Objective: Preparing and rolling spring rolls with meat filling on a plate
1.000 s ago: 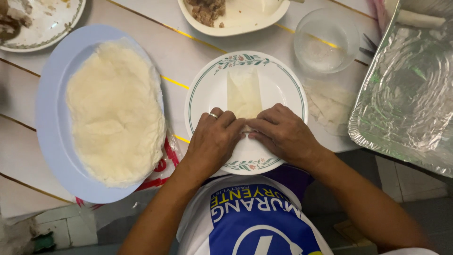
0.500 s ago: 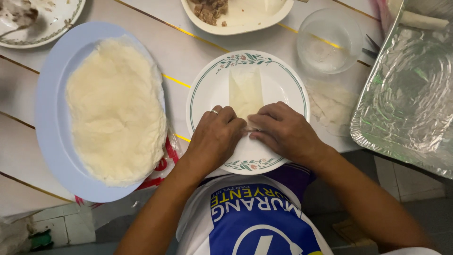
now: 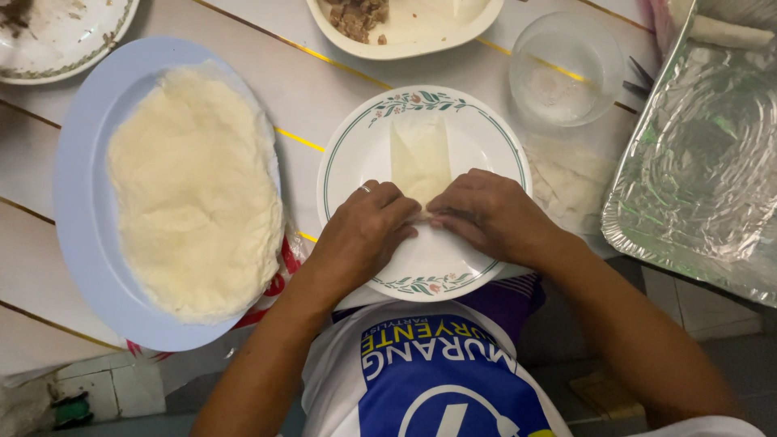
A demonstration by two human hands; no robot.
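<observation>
Head view, the only one here. Everything is placed off the floral-rimmed plate [image 3: 348, 162] in the middle of the table.

A pale wrapper strip [image 3: 419, 158] is laid on that plate, its long axis running straight away from the body, from the near-middle of the plate up toward the far rim. The near end is covered by both hands, so the rolled part itself can't really be made out.

The left hand [image 3: 364, 231] is pressed down on the near end from the left, fingers curled together over it, ring visible on one finger. The right hand [image 3: 486, 214] is pressed on from the right, fingertips [image 3: 437, 217] pinched shut on the same end. Fingertips of both hands are touching or all but touching over the plate's centre. Neither hand is clearly nearer; the wrapper is gripped evenly, and the free length lies directly ahead of the grip, toward the far rim.

Left of the plate, a blue plate [image 3: 81, 121] is loaded with a stack of wrappers [image 3: 194, 190]. Beyond the far rim a dish with filling [image 3: 405, 24] is seen. To the right, a clear bowl [image 3: 562, 69] and a foil tray [image 3: 696, 162].
</observation>
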